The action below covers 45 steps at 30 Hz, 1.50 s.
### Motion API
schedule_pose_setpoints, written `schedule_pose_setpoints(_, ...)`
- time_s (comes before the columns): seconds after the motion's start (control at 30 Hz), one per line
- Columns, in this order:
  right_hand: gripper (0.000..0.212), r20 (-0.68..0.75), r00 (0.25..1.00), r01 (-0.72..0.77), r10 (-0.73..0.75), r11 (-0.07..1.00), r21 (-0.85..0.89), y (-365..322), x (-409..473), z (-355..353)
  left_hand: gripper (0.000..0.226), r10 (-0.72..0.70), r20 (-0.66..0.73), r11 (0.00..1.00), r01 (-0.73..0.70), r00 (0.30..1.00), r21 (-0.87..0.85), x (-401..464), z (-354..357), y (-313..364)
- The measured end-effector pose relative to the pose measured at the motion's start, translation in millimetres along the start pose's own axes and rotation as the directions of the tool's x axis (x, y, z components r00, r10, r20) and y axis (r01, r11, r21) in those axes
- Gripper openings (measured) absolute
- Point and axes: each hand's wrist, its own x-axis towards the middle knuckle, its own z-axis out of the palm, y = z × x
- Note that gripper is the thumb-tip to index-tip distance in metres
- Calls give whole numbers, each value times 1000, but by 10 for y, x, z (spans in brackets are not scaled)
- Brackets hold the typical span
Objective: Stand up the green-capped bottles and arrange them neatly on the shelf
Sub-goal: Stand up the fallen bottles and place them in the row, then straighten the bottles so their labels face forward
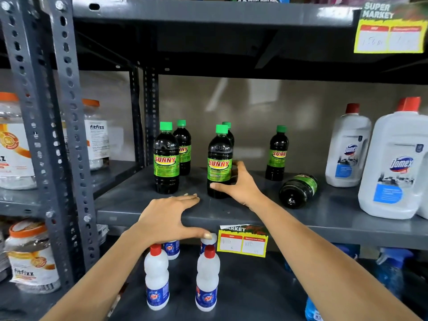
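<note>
Several dark green-capped "Sunny" bottles stand on the grey shelf (231, 214). One upright bottle (166, 158) is front left with another (183, 147) behind it. A front-centre bottle (218, 163) has one more behind it (228, 130). A fifth (276, 154) stands to the right. One bottle lies on its side (298, 191), base toward me. My right hand (240, 184) wraps the lower right of the front-centre bottle, thumb across its front. My left hand (169, 218) grips the shelf's front edge, holding no bottle.
Two large white Domex jugs (347, 149) (398, 167) stand at the shelf's right end. Below, small white red-capped bottles (157, 276) (207, 279) and a yellow price tag (243, 242). Perforated steel uprights (58, 135) and Fitfizz jars (14, 144) stand left.
</note>
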Motion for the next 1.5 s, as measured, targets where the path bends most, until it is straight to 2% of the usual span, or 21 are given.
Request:
schedule_pose_setpoints(0.1, 92, -1, 1000, 24, -24, 1000, -3, -43, -44, 3, 122, 40, 12, 995, -39, 999, -97, -45, -33, 1)
schedule_pose_setpoints(0.17, 81, -44, 998, 45, -45, 999, -3, -58, -58, 9, 123, 64, 12, 991, -62, 998, -116, -66, -28, 83)
schedule_pose_setpoints(0.27, 54, -261, 953, 148, -156, 988, -50, -133, -101, -24, 117, 129, 7, 981, -127, 992, -144, -42, -5, 290)
schedule_pose_setpoints(0.33, 39, -421, 829, 324, -368, 930, -176, -229, -181, -118, 109, 205, 6, 968, -201, 979, -149, 22, 27, 454)
schedule_pose_setpoints(0.4, 29, -464, 672, 451, -577, 816, -362, -342, -244, -279, 94, 266, 5, 953, -262, 964, -151, 110, 84, 636)
schedule_pose_setpoints(0.47, 31, -482, 575, 390, -661, 739, -549, -371, -245, -497, 79, 301, 7, 943, -297, 953, -150, 202, 141, 794)
schedule_pose_setpoints(0.5, 30, -505, 560, 310, -657, 731, -608, -345, -210, -629, 73, 309, 1, 942, -306, 951, -141, 254, 158, 849)
schedule_pose_setpoints(0.53, 28, -537, 576, 205, -617, 744, -636, -326, -194, -764, 67, 313, -10, 941, -312, 950, -132, 301, 162, 881)
schedule_pose_setpoints(0.57, 26, -568, 629, 75, -530, 769, -635, -257, -166, -912, 62, 319, -27, 938, -320, 947, -132, 342, 156, 903)
schedule_pose_setpoints(0.63, 34, -604, 766, -213, -221, 800, -562, -119, -146, -1202, 56, 327, -59, 929, -332, 943, -163, 412, 129, 912)
schedule_pose_setpoints(0.67, 49, -598, 801, -366, -26, 769, -524, -47, -162, -1321, 55, 323, -59, 925, -329, 944, -190, 438, 118, 898)
schedule_pose_setpoints(0.73, 81, -532, 785, -584, 318, 665, -464, 90, -205, -1466, 56, 305, -47, 918, -307, 951, -252, 483, 109, 844)
schedule_pose_setpoints(0.77, 88, -485, 757, -637, 438, 659, -400, 131, -242, -1487, 58, 300, -38, 913, -299, 953, -277, 501, 109, 832)
schedule_pose_setpoints(0.8, 85, -429, 735, -661, 525, 696, -281, 171, -265, -1485, 60, 298, -30, 911, -293, 954, -290, 517, 107, 824)
schedule_pose_setpoints(0.87, 65, -305, 717, -661, 627, 750, -11, 178, -308, -1461, 62, 297, -21, 913, -291, 955, -285, 546, 107, 814)
schedule_pose_setpoints(0.93, 53, -269, 725, -637, 634, 766, 87, 179, -316, -1479, 64, 296, -20, 916, -290, 955, -277, 547, 105, 817)
schedule_pose_setpoints(0.97, 53, -286, 729, -616, 621, 779, 121, 224, -295, -1487, 65, 295, -22, 915, -289, 955, -281, 540, 111, 818)
schedule_pose_setpoints(1.1, 85, -465, 715, -439, 522, 853, 283, 402, -296, -1383, 69, 286, -33, 917, -284, 958, -280, 475, 129, 827)
schedule_pose_setpoints(1.17, 84, -506, 748, -337, 430, 902, 268, 459, -330, -1340, 75, 292, -27, 916, -287, 956, -279, 452, 134, 829)
schedule_pose_setpoints(1.3, 55, -476, 849, -163, 228, 971, 174, 451, -355, -1318, 75, 268, -53, 924, -272, 962, -268, 452, 162, 836)
schedule_pose_setpoints(1.5, 52, -352, 931, -93, 99, 995, 35, 520, -340, -1281, 83, 224, -70, 966, -232, 972, -118, 443, 213, 890)
